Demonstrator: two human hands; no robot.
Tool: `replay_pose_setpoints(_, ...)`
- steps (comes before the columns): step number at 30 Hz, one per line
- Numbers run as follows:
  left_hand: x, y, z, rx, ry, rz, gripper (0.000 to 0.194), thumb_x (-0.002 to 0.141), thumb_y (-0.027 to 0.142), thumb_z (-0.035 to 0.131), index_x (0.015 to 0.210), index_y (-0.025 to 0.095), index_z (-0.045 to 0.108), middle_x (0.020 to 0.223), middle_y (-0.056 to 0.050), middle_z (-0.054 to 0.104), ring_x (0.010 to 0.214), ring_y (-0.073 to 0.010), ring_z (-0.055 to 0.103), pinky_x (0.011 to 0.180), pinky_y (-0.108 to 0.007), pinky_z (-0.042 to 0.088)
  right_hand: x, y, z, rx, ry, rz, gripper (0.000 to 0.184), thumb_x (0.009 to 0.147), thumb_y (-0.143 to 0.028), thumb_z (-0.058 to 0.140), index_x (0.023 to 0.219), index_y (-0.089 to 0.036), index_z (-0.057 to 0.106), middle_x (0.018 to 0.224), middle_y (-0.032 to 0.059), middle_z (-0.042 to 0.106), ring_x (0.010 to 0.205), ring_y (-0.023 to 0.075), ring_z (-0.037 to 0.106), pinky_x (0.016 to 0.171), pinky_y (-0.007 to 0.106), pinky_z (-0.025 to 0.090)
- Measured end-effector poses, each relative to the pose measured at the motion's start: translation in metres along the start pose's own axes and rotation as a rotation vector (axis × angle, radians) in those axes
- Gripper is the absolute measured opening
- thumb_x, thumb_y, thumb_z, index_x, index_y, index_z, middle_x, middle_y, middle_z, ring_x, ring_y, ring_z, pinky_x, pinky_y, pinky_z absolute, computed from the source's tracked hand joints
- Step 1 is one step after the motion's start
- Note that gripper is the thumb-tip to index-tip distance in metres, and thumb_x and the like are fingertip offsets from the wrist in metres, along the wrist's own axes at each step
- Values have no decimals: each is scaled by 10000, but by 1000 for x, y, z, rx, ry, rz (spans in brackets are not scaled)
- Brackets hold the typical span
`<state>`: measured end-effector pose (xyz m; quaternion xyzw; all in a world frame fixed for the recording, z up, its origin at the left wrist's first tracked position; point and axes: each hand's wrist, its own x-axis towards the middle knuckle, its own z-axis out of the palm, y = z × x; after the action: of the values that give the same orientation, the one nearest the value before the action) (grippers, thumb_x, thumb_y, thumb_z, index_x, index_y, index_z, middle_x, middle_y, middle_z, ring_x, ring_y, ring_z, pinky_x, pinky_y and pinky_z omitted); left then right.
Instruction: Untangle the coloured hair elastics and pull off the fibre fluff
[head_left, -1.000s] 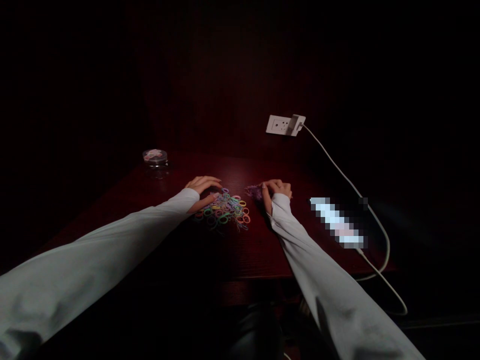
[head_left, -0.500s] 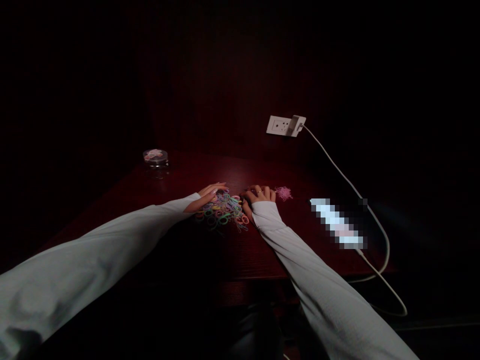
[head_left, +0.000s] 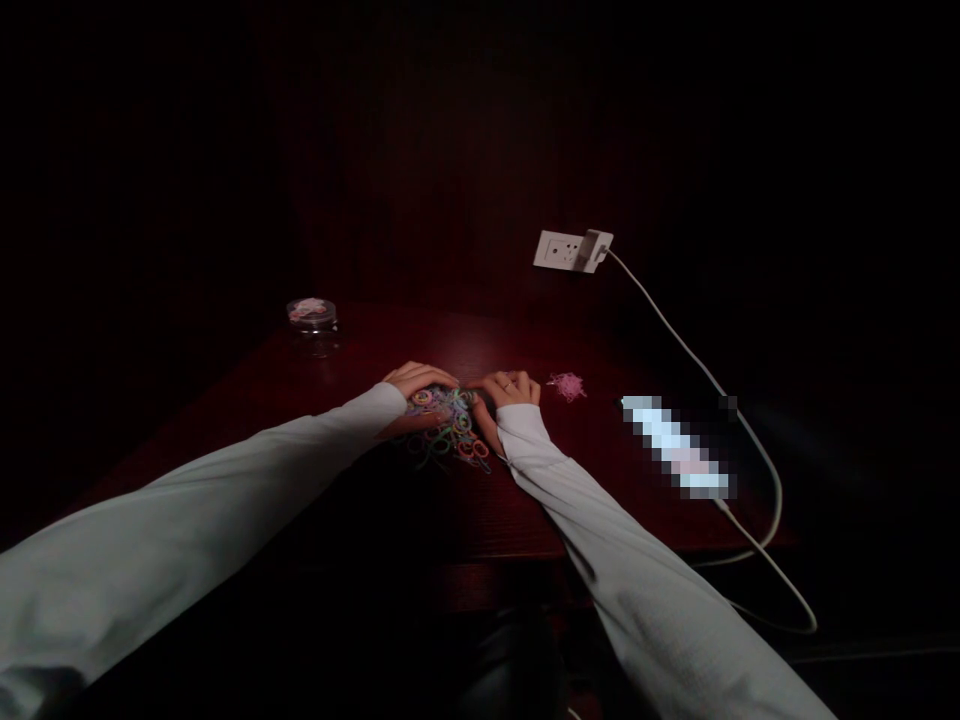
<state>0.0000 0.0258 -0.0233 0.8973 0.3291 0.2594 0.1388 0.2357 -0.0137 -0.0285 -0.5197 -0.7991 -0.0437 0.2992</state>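
Note:
A loose pile of small multicoloured hair ties [head_left: 450,425] lies on the dark red table between my hands. My left hand [head_left: 420,378] curves around its left and far side, fingers stretched out and thumb apart along the near side. From the right, my right hand [head_left: 508,388] touches the pile's edge with its fingers bent and the thumb spread away from them; a ring shows on one finger. Neither hand is closed on any band. Just right of my right hand sits a separate small heap of pink hair ties [head_left: 568,386].
A clear round container [head_left: 312,318] with pinkish things on top stands at the back left. On the right lies a blurred-out lit device [head_left: 675,447], its white cable [head_left: 694,355] running to a charger in the wall socket [head_left: 559,251]. The table's front edge [head_left: 495,557] is near me.
My left hand has shifted over the pile, its thumb now lower and apart from the fingers. My right hand has moved slightly left against the pile, which looks more gathered between them.

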Motion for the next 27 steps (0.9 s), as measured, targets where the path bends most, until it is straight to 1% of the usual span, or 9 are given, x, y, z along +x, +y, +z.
replay_pose_setpoints(4,-1,10,-3,103,25,-56,552,845,574,716,1296,263,657,1331,-50,669,1202,-284,568,1082,-418,423,0,3,0,84,-68,-134,371,982,-432,598,1305,-263,672,1172,74,707,1125,280,517,972,401,400)
replay_pose_setpoints(6,-1,9,-1,120,24,-94,552,826,555,737,1286,260,661,1317,-53,660,1165,-282,579,1052,-410,434,-1,5,1,100,-100,-158,428,959,-466,633,1333,-258,652,1195,88,689,1122,282,538,957,393,427)
replay_pose_setpoints(8,0,6,1,80,26,-106,539,823,529,738,1272,241,662,1285,-60,658,1142,-268,599,1030,-385,447,-1,7,1,121,-123,-160,452,943,-475,659,1342,-263,642,1212,91,675,1108,275,566,958,388,444)
replay_pose_setpoints(10,0,2,1,11,40,-104,499,825,502,728,1232,219,673,1233,-59,666,1114,-244,623,1000,-343,463,-2,9,2,150,-138,-162,439,943,-458,665,1339,-269,639,1205,85,675,1083,259,592,961,379,457)
replay_pose_setpoints(13,1,-1,-1,-43,46,-128,441,828,467,703,1184,208,692,1166,-54,683,1024,-217,642,902,-307,488,-1,11,5,180,-138,-166,389,953,-420,658,1312,-269,652,1158,80,691,1062,253,611,964,386,462)
replay_pose_setpoints(18,1,-1,-6,-91,43,-198,368,822,389,676,1130,192,720,1078,-45,721,906,-187,632,782,-267,475,1,15,10,262,-148,-168,299,951,-363,649,1227,-255,689,1079,75,699,987,231,637,915,361,482)
replay_pose_setpoints(20,1,-3,-6,-131,49,-236,376,823,401,675,1123,178,726,977,-34,719,820,-166,616,720,-247,460,2,16,10,297,-146,-172,277,947,-340,640,1203,-251,698,1041,68,694,957,219,641,892,340,487)
replay_pose_setpoints(23,2,-9,-3,-252,63,-285,391,827,434,664,1113,172,717,822,-12,696,708,-145,599,657,-235,444,1,15,9,366,-131,-183,258,950,-296,603,1179,-238,705,1014,63,685,919,202,638,867,318,491)
replay_pose_setpoints(27,6,-17,1,-450,88,-332,381,766,423,685,1038,157,691,805,-35,718,706,-164,650,650,-251,475,-1,11,3,446,-124,-176,249,945,-275,585,1158,-232,707,1014,56,678,883,182,626,840,299,493)
